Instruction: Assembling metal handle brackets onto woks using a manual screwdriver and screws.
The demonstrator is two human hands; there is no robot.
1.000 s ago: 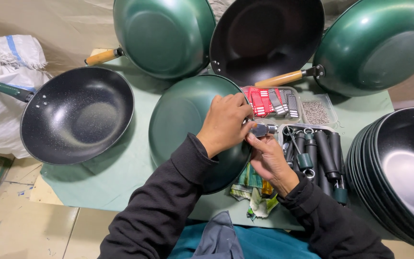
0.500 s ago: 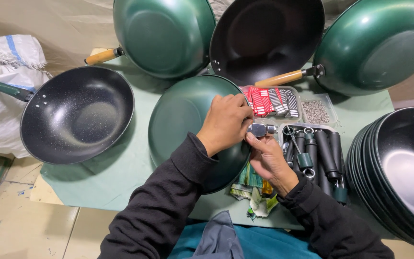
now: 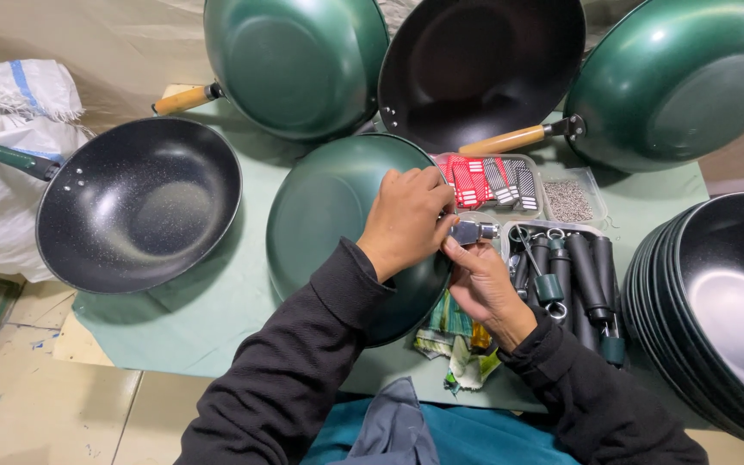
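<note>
While both of your hands stayed put at the rim of the upturned green wok [image 3: 329, 215], almost nothing shifted over the last second, so you were still mid-step on fitting the bracket. Your left hand [image 3: 406, 220] was clenched over the rim, steadying the wok on the green mat [image 3: 208, 319], and your right hand [image 3: 475, 280] pinched the small metal bracket [image 3: 468, 232] against that rim. Spare handles [image 3: 574, 275] sat untouched in the tray just right of your hands.
</note>
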